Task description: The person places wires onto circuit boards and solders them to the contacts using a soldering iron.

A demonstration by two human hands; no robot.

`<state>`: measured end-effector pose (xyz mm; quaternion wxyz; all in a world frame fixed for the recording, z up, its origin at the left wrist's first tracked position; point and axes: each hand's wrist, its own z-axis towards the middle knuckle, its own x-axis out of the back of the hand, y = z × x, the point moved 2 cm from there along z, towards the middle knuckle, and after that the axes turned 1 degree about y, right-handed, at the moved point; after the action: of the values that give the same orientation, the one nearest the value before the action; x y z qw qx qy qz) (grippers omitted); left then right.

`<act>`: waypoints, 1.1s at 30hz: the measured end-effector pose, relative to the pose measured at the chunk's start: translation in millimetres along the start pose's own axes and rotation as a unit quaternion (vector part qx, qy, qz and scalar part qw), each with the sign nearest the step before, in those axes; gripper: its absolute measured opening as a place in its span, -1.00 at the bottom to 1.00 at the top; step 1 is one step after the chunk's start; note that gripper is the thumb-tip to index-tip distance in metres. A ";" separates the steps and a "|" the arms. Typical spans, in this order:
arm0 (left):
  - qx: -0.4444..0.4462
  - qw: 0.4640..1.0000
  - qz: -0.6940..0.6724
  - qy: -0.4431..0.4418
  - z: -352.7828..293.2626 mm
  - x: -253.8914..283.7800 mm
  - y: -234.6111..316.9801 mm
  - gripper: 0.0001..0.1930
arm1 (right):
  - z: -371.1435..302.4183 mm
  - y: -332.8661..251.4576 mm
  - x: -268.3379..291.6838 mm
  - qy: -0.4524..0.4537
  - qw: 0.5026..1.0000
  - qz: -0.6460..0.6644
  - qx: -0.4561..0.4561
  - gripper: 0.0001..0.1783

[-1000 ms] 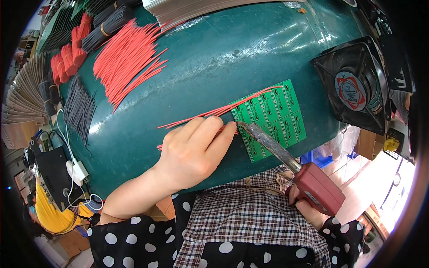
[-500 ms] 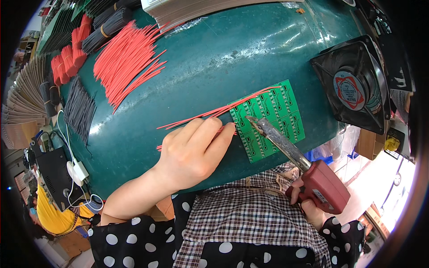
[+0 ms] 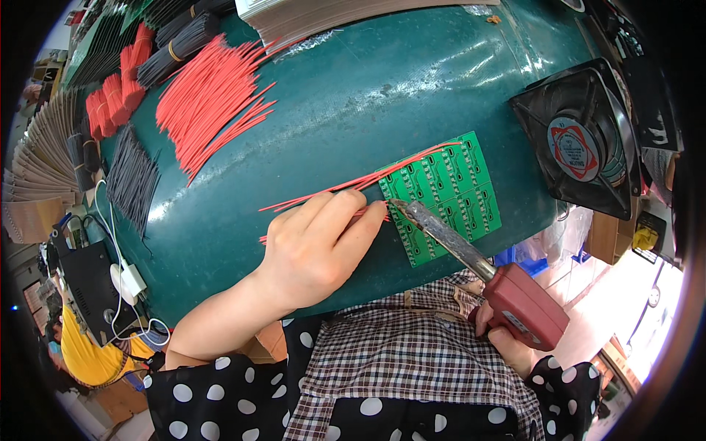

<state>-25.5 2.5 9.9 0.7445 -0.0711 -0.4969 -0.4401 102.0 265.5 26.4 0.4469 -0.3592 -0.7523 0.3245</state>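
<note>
We are pinching a few thin red wires [image 3: 346,192] with our left hand [image 3: 316,246], fingers closed on them beside one green circuit board [image 3: 445,195] lying near the tabletop's [image 3: 368,95] near right edge. Our right hand [image 3: 507,342] is gripping one red-handled soldering iron [image 3: 478,261], tip touching the board's left edge. One black fan [image 3: 581,143], bearing a round red-and-white label, is sitting at the right edge; a loose pile of red wires [image 3: 213,99] is lying far left.
</note>
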 end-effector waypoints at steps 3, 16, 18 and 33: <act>-0.004 1.000 0.002 0.002 -0.3 -0.3 -0.6 -0.71 | -3.2 5.4 1.4 -0.001 1.000 0.018 -0.001 -0.51; -0.003 1.000 0.008 -0.006 0.3 -0.8 -0.5 -0.72 | 3.0 -1.2 -9.7 0.023 0.931 0.364 0.008 -0.32; -0.007 1.000 0.005 0.001 0.3 -1.9 -2.0 -0.72 | 2.1 -0.8 -9.8 0.030 0.929 0.369 0.016 -0.33; 0.099 0.994 0.000 0.044 -2.9 43.0 -30.5 -0.82 | -3.6 20.2 -21.2 0.252 0.912 0.300 0.119 -0.22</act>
<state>-40.5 -42.6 32.8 0.7694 0.0226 -0.5045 -0.3912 117.6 259.2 2.2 0.5427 -0.5821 -0.4269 0.4294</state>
